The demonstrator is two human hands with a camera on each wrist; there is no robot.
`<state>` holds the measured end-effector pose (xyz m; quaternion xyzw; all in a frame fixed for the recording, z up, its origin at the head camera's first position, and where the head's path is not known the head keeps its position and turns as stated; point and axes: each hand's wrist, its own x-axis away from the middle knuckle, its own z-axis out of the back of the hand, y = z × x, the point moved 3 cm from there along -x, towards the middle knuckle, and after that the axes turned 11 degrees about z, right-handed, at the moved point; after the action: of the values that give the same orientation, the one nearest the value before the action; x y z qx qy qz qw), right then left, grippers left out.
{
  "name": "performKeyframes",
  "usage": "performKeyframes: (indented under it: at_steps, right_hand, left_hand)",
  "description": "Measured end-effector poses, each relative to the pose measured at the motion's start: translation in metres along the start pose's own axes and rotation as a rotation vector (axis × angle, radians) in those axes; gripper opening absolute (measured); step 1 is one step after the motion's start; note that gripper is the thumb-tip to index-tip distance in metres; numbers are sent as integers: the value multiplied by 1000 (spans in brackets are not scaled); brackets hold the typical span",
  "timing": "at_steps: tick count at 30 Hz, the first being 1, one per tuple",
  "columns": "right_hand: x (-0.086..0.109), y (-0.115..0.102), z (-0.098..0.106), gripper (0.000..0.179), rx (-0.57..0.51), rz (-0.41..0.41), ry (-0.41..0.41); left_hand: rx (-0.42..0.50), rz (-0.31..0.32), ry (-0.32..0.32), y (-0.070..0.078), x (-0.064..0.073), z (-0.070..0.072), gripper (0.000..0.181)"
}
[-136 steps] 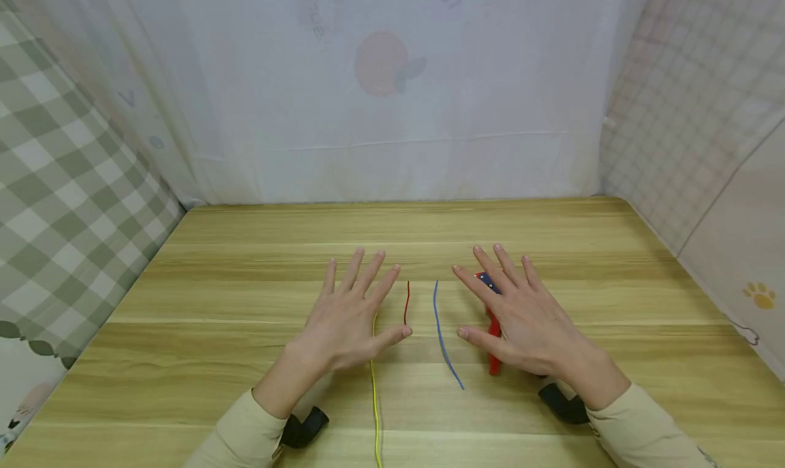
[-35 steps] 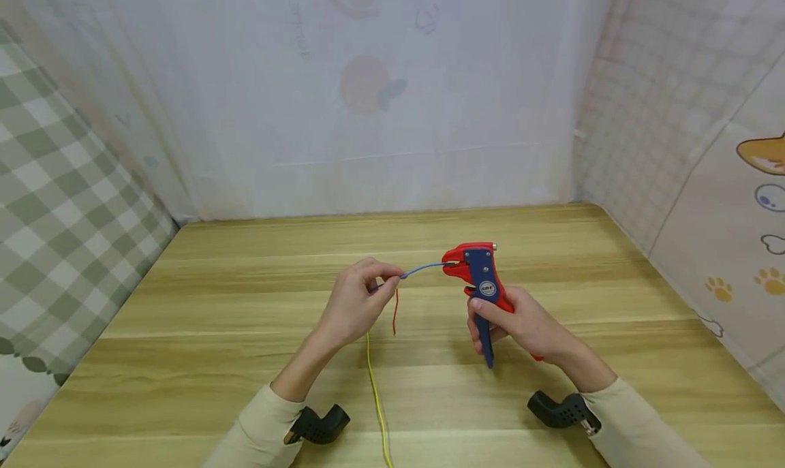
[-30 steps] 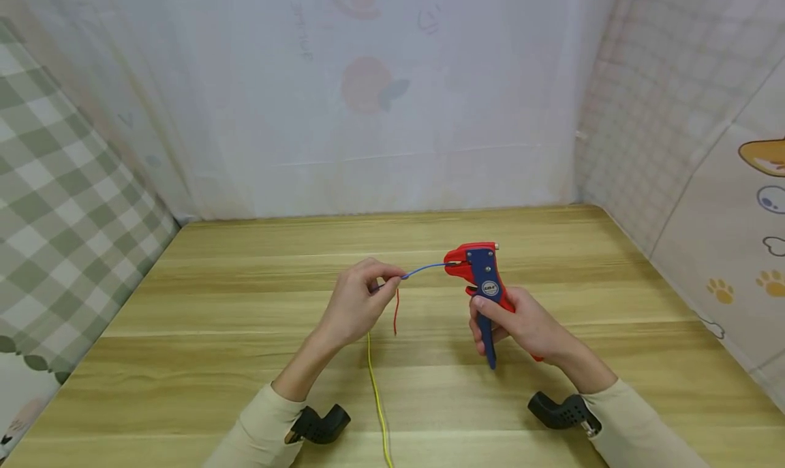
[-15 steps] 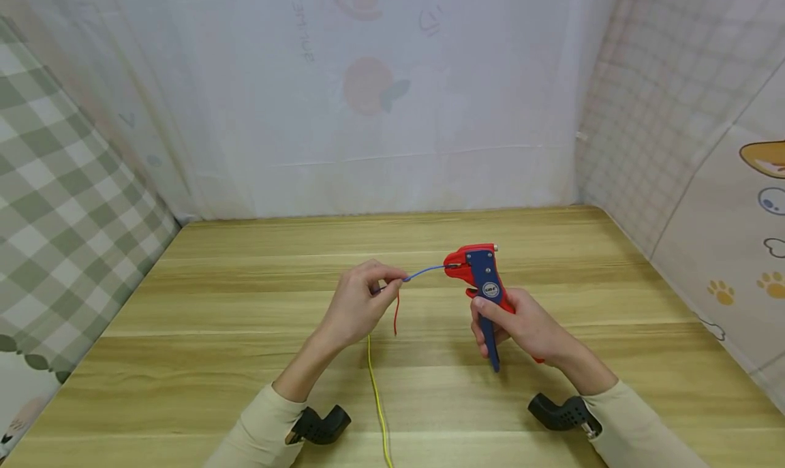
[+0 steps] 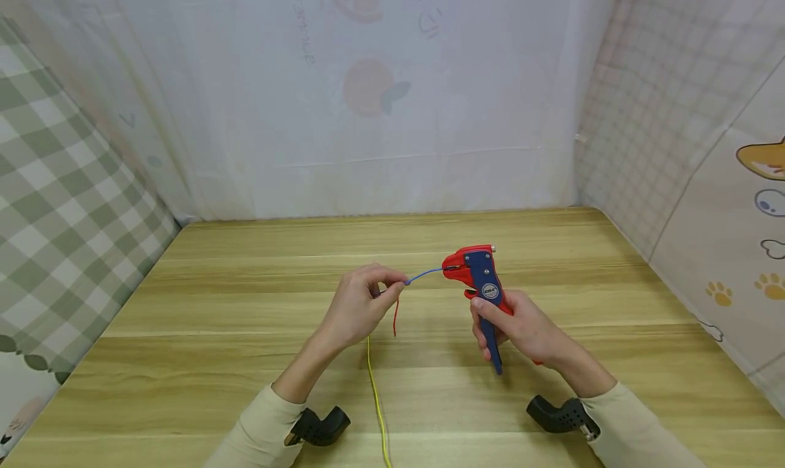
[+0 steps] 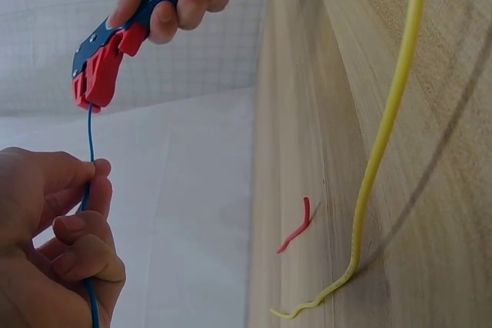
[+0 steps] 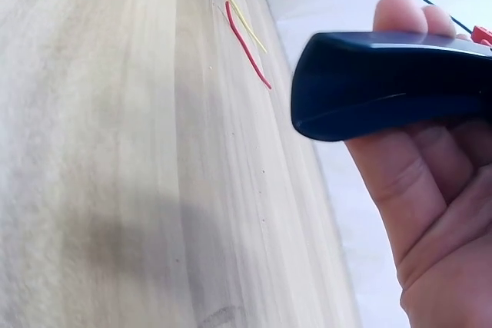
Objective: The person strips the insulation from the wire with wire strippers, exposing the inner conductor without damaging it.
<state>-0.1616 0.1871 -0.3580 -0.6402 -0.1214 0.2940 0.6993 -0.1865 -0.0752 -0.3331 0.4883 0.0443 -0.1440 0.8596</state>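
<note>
In the head view my left hand (image 5: 360, 304) pinches a blue wire (image 5: 425, 274) between thumb and index finger. The wire's far end enters the jaws of a red and blue wire stripper (image 5: 484, 277). My right hand (image 5: 521, 325) grips the stripper by its handles, thumb on the blue side, nose toward the left hand. In the left wrist view the blue wire (image 6: 91, 136) runs through the left fingers and on past the palm, up to the red nose of the stripper (image 6: 100, 78). The right wrist view shows the blue handle (image 7: 384, 86) close up, fingers behind it.
A short red wire (image 5: 395, 318) lies on the wooden table (image 5: 245, 386) just right of the left hand. The long yellow wire (image 5: 377, 400) runs from under that hand to the front edge. White cloth (image 5: 429, 168) hangs behind; checked cloth (image 5: 49, 195) stands at left.
Both hands were spread flat over the table 4.5 s ago; since then they have taken up the blue wire and the wire stripper. Over the last second both have sunk slightly.
</note>
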Motion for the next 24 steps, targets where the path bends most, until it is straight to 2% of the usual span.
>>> performKeyframes:
  at_steps: [6, 15, 21, 24]
  right_hand:
    - [0, 1, -3, 36, 1, -6, 2]
    - [-1, 1, -9, 41, -13, 32, 38]
    - [-2, 4, -7, 44, 94, 14, 144]
    - [-1, 6, -4, 42, 123, -4, 163]
  left_hand:
    - [1, 3, -5, -1, -1, 0, 11]
    - [5, 20, -16, -1, 0, 1, 11]
    - [30, 33, -24, -2, 0, 0, 11]
    - [29, 61, -23, -4, 1, -2, 11]
